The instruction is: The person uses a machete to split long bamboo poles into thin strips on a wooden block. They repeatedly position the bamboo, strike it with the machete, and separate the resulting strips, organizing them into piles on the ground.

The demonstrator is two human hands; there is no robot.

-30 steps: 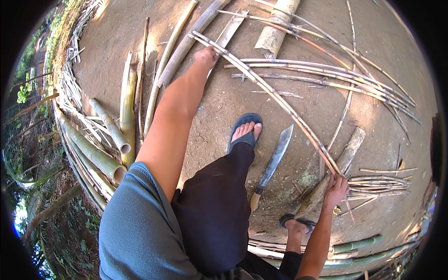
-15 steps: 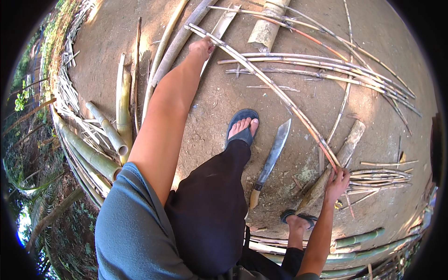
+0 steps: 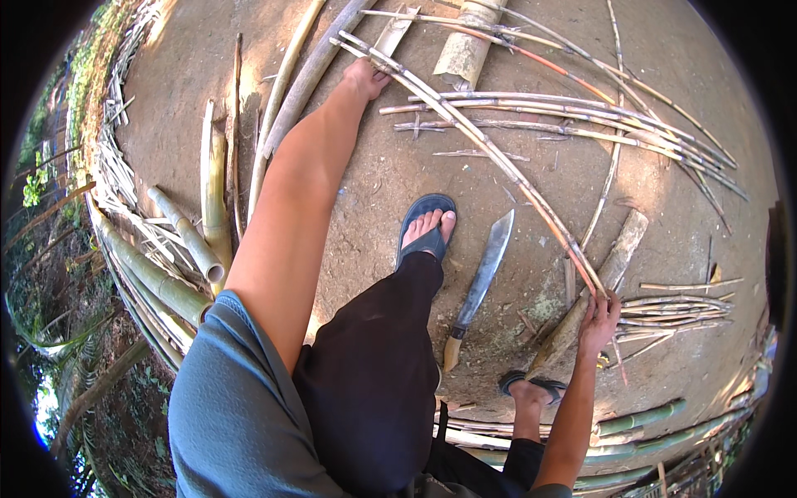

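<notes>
Splaying wider at upper tips, canes (image 3: 501,163) seem less aligned. Right hand (image 3: 598,322) grips them; left hand's (image 3: 364,80) fingers: can't tell.

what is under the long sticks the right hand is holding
From above, the long sticks cross over thin canes, dirt ground and a log. Whatever they and the right hand cover cannot be seen.
</notes>
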